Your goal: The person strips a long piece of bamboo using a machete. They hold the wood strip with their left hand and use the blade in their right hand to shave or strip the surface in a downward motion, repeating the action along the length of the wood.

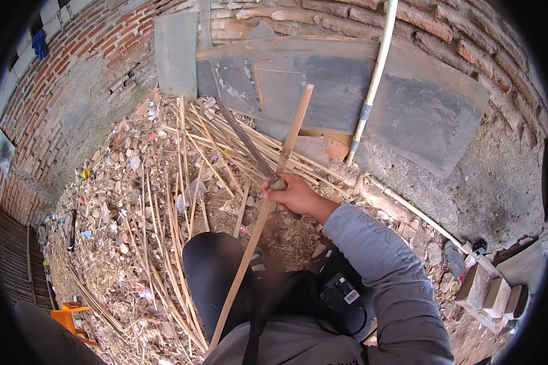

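My right hand [299, 196] is closed around the handle end of a machete, whose long, dark blade [245, 139] points up and to the left. A long, flat bamboo strip [249, 258] passes under the same fist, slanting from my lap up toward the wall. Whether the fingers also grip the strip, I cannot tell. My left hand is out of the picture; a dark sleeve-like shape shows at the lower left edge.
Many thin bamboo strips [182, 255] lie over rubble and litter to my left, with another pile [225, 137] ahead. Dark panels [323, 79] and a white pipe [376, 79] lean on the brick wall. An orange plastic chair [72, 317] stands lower left.
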A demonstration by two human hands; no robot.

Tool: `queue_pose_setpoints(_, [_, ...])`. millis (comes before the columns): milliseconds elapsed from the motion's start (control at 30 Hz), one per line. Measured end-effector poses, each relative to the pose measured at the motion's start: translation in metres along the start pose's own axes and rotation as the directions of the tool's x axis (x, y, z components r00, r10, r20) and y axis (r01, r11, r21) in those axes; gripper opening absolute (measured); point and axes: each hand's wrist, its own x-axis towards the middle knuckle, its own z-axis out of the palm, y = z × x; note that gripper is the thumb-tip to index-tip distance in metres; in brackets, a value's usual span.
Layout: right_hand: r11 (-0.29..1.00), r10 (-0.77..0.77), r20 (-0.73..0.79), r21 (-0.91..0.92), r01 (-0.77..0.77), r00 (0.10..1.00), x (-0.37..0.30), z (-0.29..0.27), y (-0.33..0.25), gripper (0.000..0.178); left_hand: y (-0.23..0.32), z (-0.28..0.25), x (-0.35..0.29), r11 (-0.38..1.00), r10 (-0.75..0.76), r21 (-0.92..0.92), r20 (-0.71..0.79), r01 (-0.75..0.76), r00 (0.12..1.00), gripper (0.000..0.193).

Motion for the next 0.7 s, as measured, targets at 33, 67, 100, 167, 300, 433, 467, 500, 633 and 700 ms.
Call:
queue_pose_setpoints(33, [1.0,-0.006,-0.011,-0.004,0.005,1.0,-0.002,-0.001,-0.002,0.029,0.001,0.001,0.0,1.0,-0.006,-0.01,0.005,0.006,1.0,0.057])
queue_pose_setpoints(67, [0.999,0.025,-0.018,-0.03,-0.025,1.0,-0.006,0.002,-0.004,0.028,0.001,0.0,-0.001,1.0,-0.013,-0.024,0.013,0.013,1.0,0.058])
queue_pose_setpoints(100, [0.997,0.056,-0.023,-0.055,-0.057,0.998,-0.009,0.004,-0.006,0.028,0.0,0.0,-0.001,1.0,-0.014,-0.025,0.007,0.015,1.0,0.059])
queue_pose_setpoints(167, [0.998,0.046,-0.02,-0.041,-0.047,0.999,-0.006,0.004,-0.003,0.028,0.001,-0.002,-0.003,0.999,-0.028,-0.034,0.012,0.028,1.0,0.061])
queue_pose_setpoints(300, [0.995,0.095,0.005,0.013,-0.095,0.996,-0.004,0.005,0.003,0.027,-0.001,-0.004,-0.002,0.995,-0.064,-0.077,0.036,0.067,0.997,0.064])
queue_pose_setpoints(433, [1.0,-0.025,-0.058,-0.007,0.025,0.998,0.0,-0.012,0.012,0.029,0.001,-0.013,-0.018,0.976,-0.142,-0.162,0.027,0.145,0.989,0.067])
queue_pose_setpoints(467, [0.998,-0.064,-0.048,0.007,0.065,0.997,0.003,-0.008,0.011,0.03,0.006,-0.019,-0.022,0.971,-0.188,-0.146,0.04,0.191,0.981,0.068])
queue_pose_setpoints(500, [0.997,-0.08,-0.029,0.019,0.081,0.996,0.005,-0.002,0.006,0.03,0.011,-0.023,-0.034,0.941,-0.314,-0.09,0.125,0.326,0.941,0.068])
queue_pose_setpoints(633, [0.998,-0.054,-0.127,-0.043,0.049,0.99,0.006,0.002,-0.002,0.029,0.017,-0.006,-0.156,0.6,-0.769,0.456,0.556,0.658,0.316,0.071])
queue_pose_setpoints(700, [0.996,-0.087,-0.093,-0.044,0.083,0.992,0.012,0.003,0.007,0.029,0.044,-0.017,-0.244,0.455,-0.804,0.5,0.586,0.737,0.099,0.067])
